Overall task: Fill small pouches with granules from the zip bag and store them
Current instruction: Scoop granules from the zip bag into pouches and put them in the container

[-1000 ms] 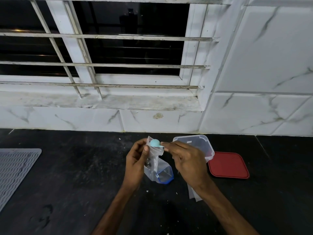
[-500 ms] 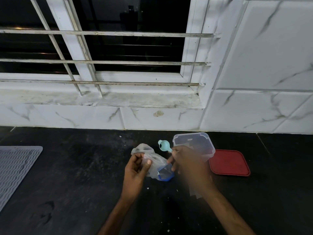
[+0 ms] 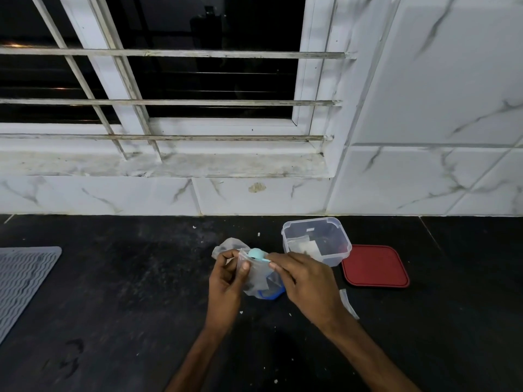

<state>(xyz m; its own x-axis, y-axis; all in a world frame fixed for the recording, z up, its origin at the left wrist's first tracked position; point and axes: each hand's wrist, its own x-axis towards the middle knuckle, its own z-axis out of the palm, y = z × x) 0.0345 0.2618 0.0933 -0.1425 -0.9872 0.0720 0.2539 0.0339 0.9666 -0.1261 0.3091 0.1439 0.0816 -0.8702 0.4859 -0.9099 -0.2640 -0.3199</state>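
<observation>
Left hand point(image 3: 226, 281) pinches small pouch point(image 3: 254, 274); right hand point(image 3: 305, 284) tips spoon point(image 3: 257, 253) above.

Barred dark window point(image 3: 175, 80), marble-tiled wall point(image 3: 438, 94), black counter point(image 3: 113, 306).

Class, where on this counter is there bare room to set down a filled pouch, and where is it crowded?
Free: the dark counter between the grey mat and the left hand; also right of the red lid. Crowded: around both hands, the zip bag and clear container.
</observation>
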